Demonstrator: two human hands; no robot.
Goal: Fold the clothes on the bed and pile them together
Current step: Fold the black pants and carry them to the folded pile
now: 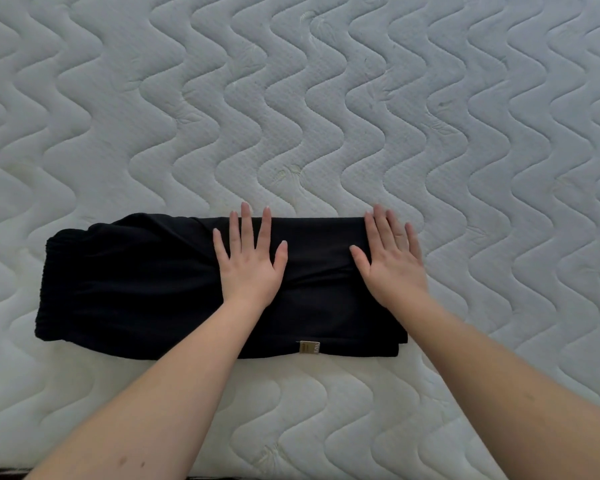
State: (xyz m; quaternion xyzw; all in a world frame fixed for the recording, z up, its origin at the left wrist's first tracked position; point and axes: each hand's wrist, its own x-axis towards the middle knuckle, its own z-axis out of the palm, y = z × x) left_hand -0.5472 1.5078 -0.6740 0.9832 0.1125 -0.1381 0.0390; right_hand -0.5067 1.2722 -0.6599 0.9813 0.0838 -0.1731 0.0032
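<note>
A black garment (132,289) lies folded into a long flat rectangle across the white quilted mattress (326,98). Its ribbed band is at the left end and a small tan label (309,347) shows at its near edge. My left hand (250,261) presses flat on the middle of the garment, fingers spread and straight. My right hand (392,261) presses flat on the garment's right end, fingertips reaching its far right corner.
The mattress with its wavy stitching fills the view on all sides of the garment. A dark strip (0,474) shows at the bottom left along the mattress's near edge. No other clothes are in view.
</note>
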